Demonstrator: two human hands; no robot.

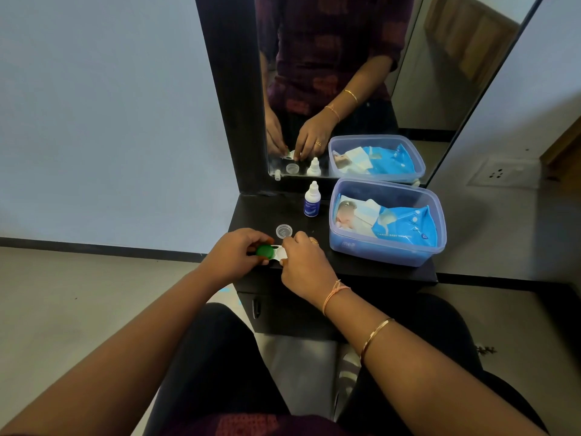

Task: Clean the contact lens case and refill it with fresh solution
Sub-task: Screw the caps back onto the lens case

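Note:
The contact lens case (277, 253) is white and lies near the front edge of the black dresser top (251, 215). Its left well carries a green cap (265, 250). My left hand (234, 254) has its fingers closed around that green cap. My right hand (306, 265) pinches the white right end of the case and covers most of it. A loose clear round cap (284, 231) lies on the dresser top just behind the case. The small white solution bottle (312, 201) with a blue label stands upright further back, its nozzle cap on.
A clear plastic tub (390, 247) holding a blue wipes pack (405, 226) sits to the right of my hands. A mirror (330, 73) stands behind the dresser top and reflects the scene. A grey wall is at left, floor below, and my knees are under the dresser.

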